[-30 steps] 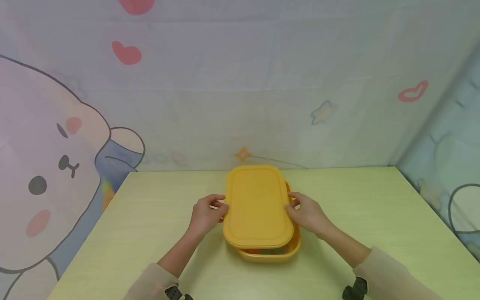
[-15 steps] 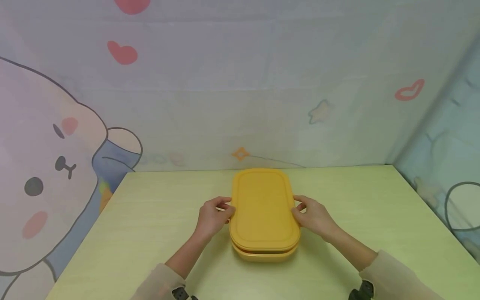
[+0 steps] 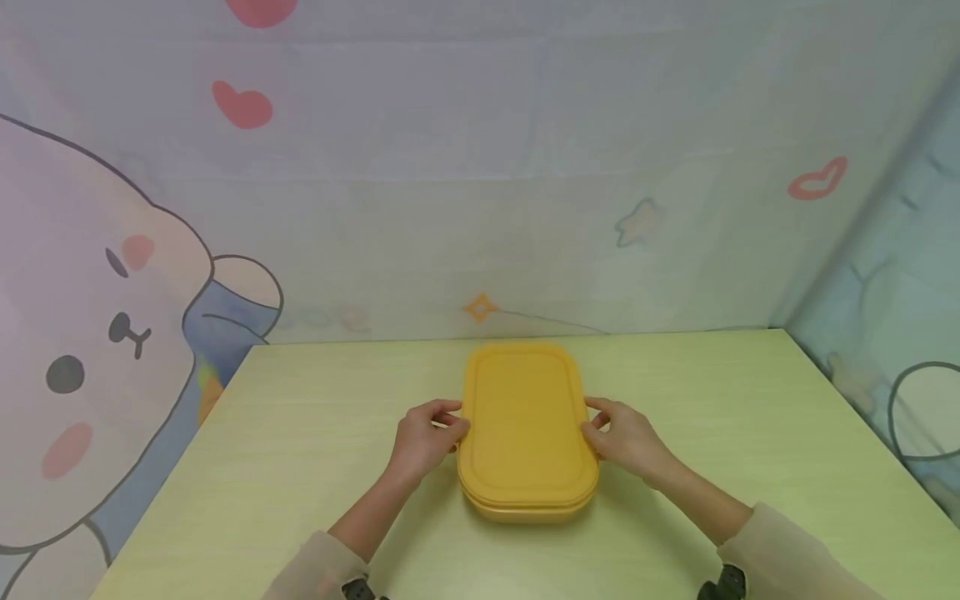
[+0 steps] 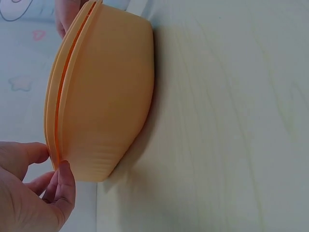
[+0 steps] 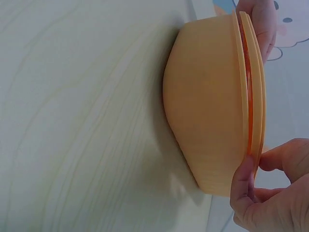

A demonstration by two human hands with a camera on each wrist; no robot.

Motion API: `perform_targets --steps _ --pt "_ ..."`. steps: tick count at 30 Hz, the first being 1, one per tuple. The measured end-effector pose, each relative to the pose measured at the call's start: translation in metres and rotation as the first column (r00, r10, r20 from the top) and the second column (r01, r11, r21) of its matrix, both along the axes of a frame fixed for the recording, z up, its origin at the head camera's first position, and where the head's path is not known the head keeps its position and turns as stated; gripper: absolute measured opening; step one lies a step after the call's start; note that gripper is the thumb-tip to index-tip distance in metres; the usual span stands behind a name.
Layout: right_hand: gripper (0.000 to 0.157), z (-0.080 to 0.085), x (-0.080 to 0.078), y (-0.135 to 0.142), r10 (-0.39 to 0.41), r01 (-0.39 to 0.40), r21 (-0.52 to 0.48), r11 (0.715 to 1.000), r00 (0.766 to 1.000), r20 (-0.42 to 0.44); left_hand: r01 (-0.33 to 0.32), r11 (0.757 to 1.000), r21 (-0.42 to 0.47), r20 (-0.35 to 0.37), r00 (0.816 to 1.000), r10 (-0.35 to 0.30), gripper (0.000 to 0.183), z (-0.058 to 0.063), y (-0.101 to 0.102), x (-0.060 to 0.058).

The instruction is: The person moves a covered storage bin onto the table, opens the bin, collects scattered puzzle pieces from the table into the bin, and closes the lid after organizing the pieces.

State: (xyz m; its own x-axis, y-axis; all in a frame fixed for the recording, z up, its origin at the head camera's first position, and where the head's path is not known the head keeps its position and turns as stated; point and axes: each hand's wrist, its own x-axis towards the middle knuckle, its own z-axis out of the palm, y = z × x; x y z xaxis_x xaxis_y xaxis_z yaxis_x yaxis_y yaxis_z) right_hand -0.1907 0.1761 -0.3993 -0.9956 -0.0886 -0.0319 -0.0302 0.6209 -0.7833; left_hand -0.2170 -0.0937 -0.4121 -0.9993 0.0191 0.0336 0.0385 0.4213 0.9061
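Note:
A yellow rectangular lid (image 3: 525, 425) with rounded corners lies over a yellow plastic box (image 3: 528, 515) on the table. Its left edge is pinched by my left hand (image 3: 426, 437), thumb on top and fingers at the side. My right hand (image 3: 626, 437) pinches the opposite edge in the same way. In the left wrist view a thin gap shows between the lid (image 4: 55, 87) and the box (image 4: 108, 92). The right wrist view shows a narrow gap too, between the lid (image 5: 258, 92) and the box wall (image 5: 205, 96). The inside of the box is hidden.
The pale wood-grain table (image 3: 330, 417) reaches back to a printed cloth backdrop (image 3: 420, 167) with hearts and a cartoon animal. Another cloth (image 3: 900, 292) hangs along the right side.
The lid has shifted right over the box and come down close to its rim. The colored contents seen at the front are now covered. Both hands moved with the lid.

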Motion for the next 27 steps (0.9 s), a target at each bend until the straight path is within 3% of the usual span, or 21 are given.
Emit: perform_targets --steps 27 --pt "0.049 -0.0068 0.0042 -0.0011 -0.002 0.002 0.032 0.999 1.000 -0.008 0.036 0.999 -0.028 0.000 0.999 -0.036 0.032 -0.0056 -0.0023 0.0041"
